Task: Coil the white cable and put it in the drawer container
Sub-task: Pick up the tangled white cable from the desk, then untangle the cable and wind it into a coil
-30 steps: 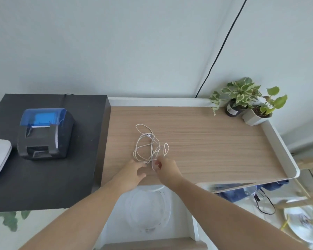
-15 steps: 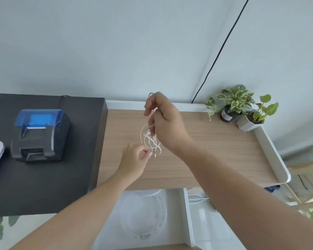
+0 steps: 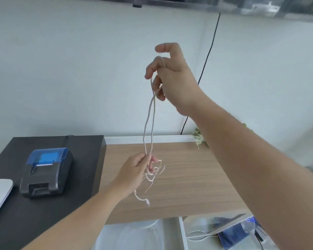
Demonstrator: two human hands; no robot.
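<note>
1. No text, label, brand, number or sign can be read anywhere in the head view.
2. The grey printer with a blue lid (image 3: 46, 172) on the black table shows no legible marking (its front is plain at this sharpness).
3. The blue packet (image 3: 236, 233) in the open drawer is too blurred to tell any print.

Matt wood-grain tabletop (image 3: 188, 174), smooth white cable (image 3: 148, 121), glossy blue-lidded plastic printer (image 3: 46, 173).
</note>
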